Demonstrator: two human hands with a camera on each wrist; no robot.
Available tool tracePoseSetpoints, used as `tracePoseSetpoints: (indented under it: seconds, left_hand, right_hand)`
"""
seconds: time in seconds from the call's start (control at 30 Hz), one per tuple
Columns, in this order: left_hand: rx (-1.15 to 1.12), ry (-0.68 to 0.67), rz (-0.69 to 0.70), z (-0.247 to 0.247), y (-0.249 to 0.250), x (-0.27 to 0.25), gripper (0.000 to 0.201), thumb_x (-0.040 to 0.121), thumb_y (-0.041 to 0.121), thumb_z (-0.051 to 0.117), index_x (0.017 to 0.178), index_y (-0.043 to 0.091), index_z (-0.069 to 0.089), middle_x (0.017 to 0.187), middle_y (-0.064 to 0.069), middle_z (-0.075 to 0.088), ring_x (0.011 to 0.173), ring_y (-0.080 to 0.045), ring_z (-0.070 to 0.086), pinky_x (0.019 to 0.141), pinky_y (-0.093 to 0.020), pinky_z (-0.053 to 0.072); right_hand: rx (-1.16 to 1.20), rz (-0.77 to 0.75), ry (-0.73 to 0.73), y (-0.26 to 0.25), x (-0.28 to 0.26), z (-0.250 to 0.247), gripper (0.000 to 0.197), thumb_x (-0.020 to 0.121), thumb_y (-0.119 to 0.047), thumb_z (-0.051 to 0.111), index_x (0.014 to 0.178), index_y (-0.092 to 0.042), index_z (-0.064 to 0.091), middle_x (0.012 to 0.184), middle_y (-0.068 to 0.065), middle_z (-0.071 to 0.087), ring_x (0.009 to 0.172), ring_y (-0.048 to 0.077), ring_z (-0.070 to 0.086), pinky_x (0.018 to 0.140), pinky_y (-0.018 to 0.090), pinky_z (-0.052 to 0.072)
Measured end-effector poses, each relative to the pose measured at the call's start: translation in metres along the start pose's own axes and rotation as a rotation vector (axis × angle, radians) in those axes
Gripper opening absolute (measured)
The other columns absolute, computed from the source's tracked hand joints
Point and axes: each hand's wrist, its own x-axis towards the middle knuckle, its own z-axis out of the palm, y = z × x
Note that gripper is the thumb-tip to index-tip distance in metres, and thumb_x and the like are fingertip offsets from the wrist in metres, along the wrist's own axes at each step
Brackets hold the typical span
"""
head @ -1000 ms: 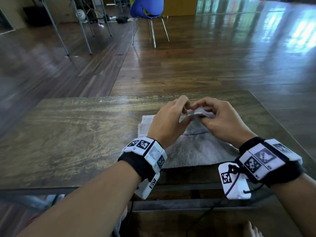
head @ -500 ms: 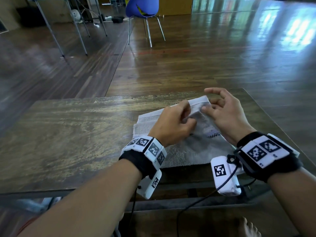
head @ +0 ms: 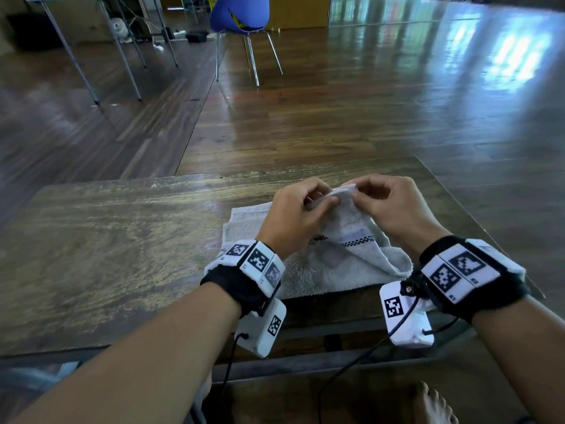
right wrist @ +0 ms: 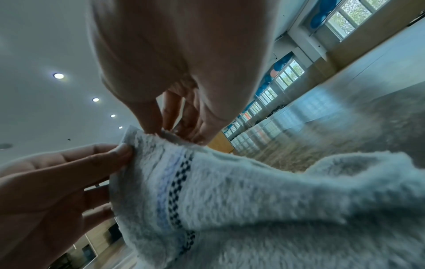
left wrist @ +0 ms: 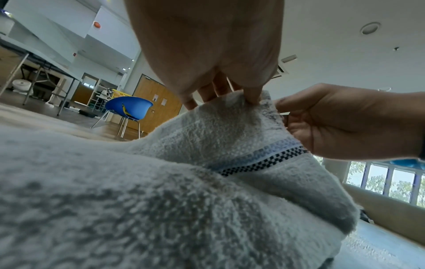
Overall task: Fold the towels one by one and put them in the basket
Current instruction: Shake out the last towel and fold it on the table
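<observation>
Head view gives me a worn dark wooden table [head: 91,255] with a pale grey terry towel with a blue stripe and a dark checked band [head: 333,270] lying on its near right part, its near edge at the table's front edge. My left hand [head: 293,221] and right hand [head: 394,209] meet over the towel's far end, where a corner is lifted off the table and the cloth below it rises in a loose tent. Both hands wear black wrist straps with white marker blocks [head: 256,264].

From the left wrist view, I see my left hand's fingertips [left wrist: 253,94] curled down and nipping the top edge of the raised corner, thumb against fingers with cloth between them. My right hand [left wrist: 349,122] comes in from the side there, fingers bent, pinching the same corner just beside my left thumb. The checked band [left wrist: 264,163] runs across the fold below both grips.

Right wrist view confirms it: my right hand's fingertips [right wrist: 149,125] clamp the hem, and the left hand [right wrist: 57,182] presses thumb and fingers onto the corner's edge.

Beyond the table stands a blue plastic chair on thin metal legs [head: 241,16] on the glossy plank floor [head: 367,117].
</observation>
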Motion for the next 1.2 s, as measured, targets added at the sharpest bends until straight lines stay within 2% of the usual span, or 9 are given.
tracePoseSetpoints:
  seconds: [0.2,0.4,0.6,0.73,0.8,0.93,1.0,1.1,1.2]
  left_hand:
    - [-0.052,0.071,-0.081,0.008,0.004,0.006,0.013,0.093,0.022,0.067,0.089,0.010,0.069,0.076,0.002,0.068,0.066,-0.007,0.057,0.060,-0.022,0.048]
    - [-0.060,0.060,-0.075,0.013,0.002,0.008,0.011,0.091,0.021,0.070,0.086,0.010,0.069,0.073,0.007,0.064,0.062,-0.005,0.054,0.057,-0.018,0.045]
    - [-0.028,0.066,-0.048,0.017,0.000,0.009,0.011,0.090,0.021,0.070,0.080,0.019,0.066,0.066,0.016,0.059,0.058,0.003,0.051,0.055,-0.009,0.037]
    - [-0.028,0.077,-0.058,0.019,0.000,0.008,0.013,0.090,0.021,0.070,0.080,0.015,0.067,0.068,0.010,0.063,0.059,0.000,0.052,0.055,-0.012,0.039]
    - [-0.029,0.079,-0.062,0.020,0.000,0.008,0.015,0.090,0.022,0.070,0.079,0.012,0.067,0.069,0.004,0.065,0.061,-0.006,0.054,0.055,-0.017,0.042]
    - [-0.044,0.092,-0.065,0.021,0.002,0.007,0.020,0.090,0.023,0.071,0.073,0.015,0.062,0.066,0.006,0.061,0.059,-0.005,0.050,0.055,-0.017,0.041]
    - [-0.058,0.095,-0.074,0.023,0.003,0.007,0.021,0.090,0.023,0.071,0.074,0.012,0.063,0.067,0.002,0.062,0.059,-0.007,0.051,0.055,-0.023,0.043]
    - [-0.074,0.093,-0.088,0.023,0.003,0.007,0.022,0.090,0.023,0.072,0.078,0.006,0.066,0.075,-0.005,0.067,0.066,-0.017,0.061,0.059,-0.034,0.052]
    - [-0.062,0.095,-0.061,0.023,0.003,0.007,0.022,0.089,0.023,0.074,0.083,0.002,0.070,0.103,-0.008,0.064,0.093,-0.020,0.064,0.076,-0.032,0.055]
  right_hand:
    - [0.069,0.029,0.051,0.003,0.002,0.001,0.024,0.094,-0.009,0.067,0.085,-0.027,0.080,0.087,-0.005,0.079,0.087,0.015,0.075,0.086,0.042,0.061]
    - [0.107,0.068,0.057,0.008,0.006,-0.005,0.018,0.094,-0.012,0.068,0.088,-0.024,0.080,0.089,-0.003,0.079,0.087,0.015,0.076,0.086,0.042,0.061]
    - [0.134,0.066,0.057,0.013,0.006,-0.005,0.013,0.091,-0.013,0.072,0.088,-0.023,0.081,0.089,-0.002,0.079,0.089,0.016,0.076,0.089,0.042,0.059]
    - [0.139,0.073,0.051,0.014,0.006,-0.006,0.011,0.090,-0.014,0.073,0.090,-0.022,0.081,0.089,-0.003,0.079,0.088,0.014,0.076,0.088,0.040,0.060]
    - [0.132,0.075,0.050,0.014,0.005,-0.006,0.010,0.090,-0.015,0.074,0.091,-0.022,0.081,0.089,-0.003,0.079,0.088,0.014,0.076,0.088,0.040,0.060]
    - [0.124,0.059,0.047,0.012,0.003,-0.005,0.010,0.090,-0.014,0.073,0.091,-0.020,0.081,0.088,-0.002,0.079,0.087,0.015,0.076,0.087,0.041,0.060]
    - [0.133,0.058,0.056,0.010,0.002,-0.004,0.010,0.091,-0.014,0.073,0.090,-0.020,0.081,0.086,-0.001,0.079,0.085,0.017,0.076,0.085,0.043,0.061]
    - [0.142,0.048,0.044,0.007,0.000,-0.004,0.006,0.090,-0.019,0.075,0.092,-0.019,0.080,0.086,-0.001,0.079,0.085,0.020,0.076,0.084,0.042,0.062]
    - [0.116,0.021,-0.002,0.004,-0.001,-0.004,0.011,0.082,-0.020,0.082,0.092,-0.018,0.080,0.087,-0.001,0.078,0.086,0.015,0.075,0.083,0.034,0.061]
